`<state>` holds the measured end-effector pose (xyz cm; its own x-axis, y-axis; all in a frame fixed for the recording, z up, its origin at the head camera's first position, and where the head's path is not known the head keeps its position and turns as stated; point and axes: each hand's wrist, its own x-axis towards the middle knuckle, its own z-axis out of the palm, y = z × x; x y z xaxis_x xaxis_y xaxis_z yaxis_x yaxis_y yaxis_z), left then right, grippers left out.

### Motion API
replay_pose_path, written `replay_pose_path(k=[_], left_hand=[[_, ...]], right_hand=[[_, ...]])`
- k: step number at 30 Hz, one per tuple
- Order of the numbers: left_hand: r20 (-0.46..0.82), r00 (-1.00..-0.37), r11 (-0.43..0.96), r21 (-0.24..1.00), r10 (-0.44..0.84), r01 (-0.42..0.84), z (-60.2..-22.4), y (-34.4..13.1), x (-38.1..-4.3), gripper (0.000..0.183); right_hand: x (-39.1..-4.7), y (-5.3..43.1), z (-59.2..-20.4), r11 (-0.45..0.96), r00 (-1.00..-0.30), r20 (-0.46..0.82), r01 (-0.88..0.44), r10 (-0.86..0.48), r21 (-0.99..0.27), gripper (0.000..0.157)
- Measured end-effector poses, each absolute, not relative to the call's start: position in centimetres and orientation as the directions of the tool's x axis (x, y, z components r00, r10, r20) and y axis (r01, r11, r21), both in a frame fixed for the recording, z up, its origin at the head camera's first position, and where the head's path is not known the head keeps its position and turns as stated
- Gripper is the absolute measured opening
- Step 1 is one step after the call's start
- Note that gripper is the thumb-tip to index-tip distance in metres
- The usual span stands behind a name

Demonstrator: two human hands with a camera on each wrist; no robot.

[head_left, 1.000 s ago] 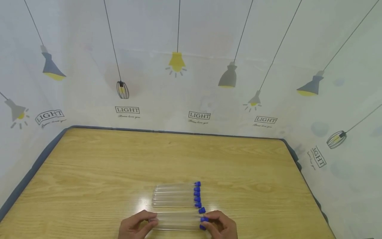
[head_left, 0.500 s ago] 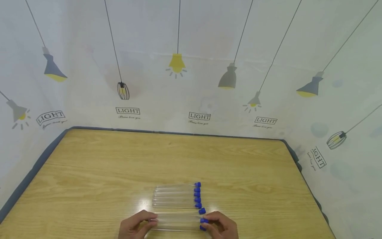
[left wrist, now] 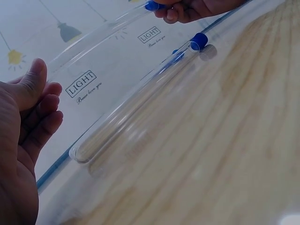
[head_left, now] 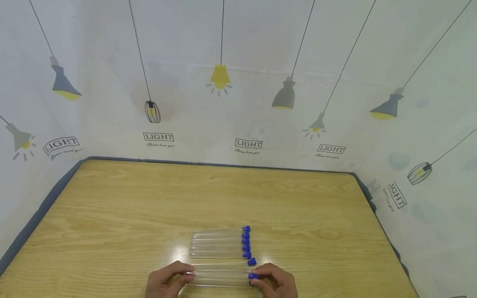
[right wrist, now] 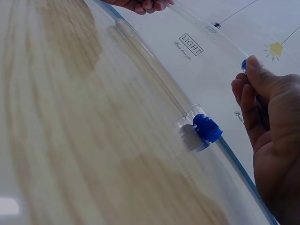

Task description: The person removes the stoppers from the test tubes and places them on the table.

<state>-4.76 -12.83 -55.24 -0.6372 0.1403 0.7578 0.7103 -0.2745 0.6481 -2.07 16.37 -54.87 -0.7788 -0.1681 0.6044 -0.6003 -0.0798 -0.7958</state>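
Observation:
A clear test tube (left wrist: pixel 101 40) with a blue cap (right wrist: pixel 244 64) is held level between both hands, raised off the table in the wrist views. My left hand (head_left: pixel 167 279) pinches its rounded end between thumb and fingers. At the capped end, my right hand (head_left: pixel 275 280) grips the blue cap with thumb and fingertips, which partly cover it. Another capped test tube (left wrist: pixel 136 103) lies on the table just beneath. Farther forward, several more test tubes (head_left: pixel 216 244) lie side by side, their blue caps (head_left: pixel 246 241) all to the right.
The wood-grain table (head_left: pixel 298 215) has a dark blue edge (head_left: pixel 216 165) along its back and sides. Behind it hangs a pale sheet (head_left: pixel 193 111) printed with lamps and the word LIGHT. The tubes lie near the table's front, between and ahead of the hands.
My left hand and the held test tube have shifted slightly to the left. Both hands keep the same hold, and the tubes on the table have not moved.

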Motion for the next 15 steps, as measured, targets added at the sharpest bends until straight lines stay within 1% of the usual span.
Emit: replay_pose_path(k=[3,8,15], left_hand=[[0.741,-0.656,-0.296,0.665,0.144,0.686,-55.0,-12.9,-4.6,0.031],[0.727,-0.672,-0.296,0.678,0.138,0.673,-54.6,-12.7,-4.5,0.034],[0.714,-0.688,-0.294,0.69,0.127,0.662,-54.4,-12.6,-4.5,0.038]], right_hand=[[-2.1,16.4,-54.8,-0.078,-0.772,0.614,-0.611,-0.165,-0.788,0.035],[-2.2,16.3,-54.3,-0.114,-0.761,0.629,-0.619,-0.16,-0.777,0.03],[-2.3,16.3,-53.7,-0.139,-0.727,0.666,-0.652,-0.168,-0.746,0.035]])
